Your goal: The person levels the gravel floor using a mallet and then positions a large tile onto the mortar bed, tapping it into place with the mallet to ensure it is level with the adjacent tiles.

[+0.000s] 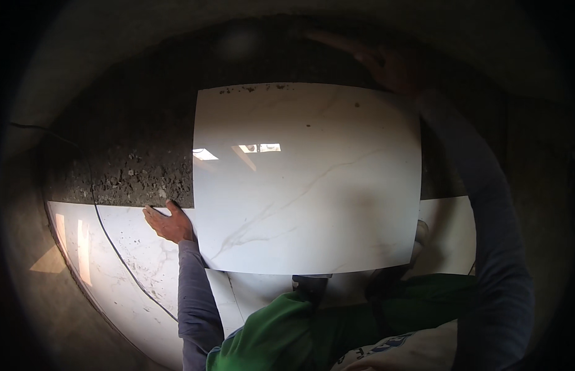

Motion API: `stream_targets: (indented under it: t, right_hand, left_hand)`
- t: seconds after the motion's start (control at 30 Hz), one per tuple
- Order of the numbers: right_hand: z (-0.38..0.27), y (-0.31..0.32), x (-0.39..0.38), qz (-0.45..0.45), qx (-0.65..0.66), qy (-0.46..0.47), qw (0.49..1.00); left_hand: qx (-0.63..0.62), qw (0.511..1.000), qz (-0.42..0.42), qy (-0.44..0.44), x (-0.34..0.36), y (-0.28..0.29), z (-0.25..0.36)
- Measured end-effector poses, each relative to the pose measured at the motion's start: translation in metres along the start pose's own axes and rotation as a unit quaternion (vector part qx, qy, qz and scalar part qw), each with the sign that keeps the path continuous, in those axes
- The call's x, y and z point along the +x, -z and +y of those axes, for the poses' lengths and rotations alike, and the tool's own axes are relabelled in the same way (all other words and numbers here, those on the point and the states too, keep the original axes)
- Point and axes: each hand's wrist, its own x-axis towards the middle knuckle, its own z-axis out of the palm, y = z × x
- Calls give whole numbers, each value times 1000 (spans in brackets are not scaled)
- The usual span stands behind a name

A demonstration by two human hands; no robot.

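Observation:
A large white marble-look tile [306,185] with thin brown veins is in front of me, crumbs of dirt along its far edge. My left hand [168,224] is by the tile's left edge near its lower corner, with fingers stretched out and thumb apart, over the border between the laid white tiles [133,241] and the dark rough bed [136,167]. Beyond the far right corner, in shadow, my right hand [395,68] reaches out with a long finger pointing left. Neither hand is wrapped round anything I can see; whether they touch the tile's edges is unclear.
A thin black cable [105,226] runs across the bed and the laid tiles on the left. Walls [139,43] curve round the dim far side. My green-trousered legs [262,334] and a dark shoe [312,284] are close to the tile's near edge.

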Motion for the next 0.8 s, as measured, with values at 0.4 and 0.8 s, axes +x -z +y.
stream_targets:
  t: [0.4,0.8]
  right_hand:
    - [-1,-3,4,10,-18,130,991]
    - [8,-10,13,-36,-42,83,995]
  left_hand:
    - [18,1000,-5,7,-2,-1,2]
    - [29,1000,-3,5,-2,1,2]
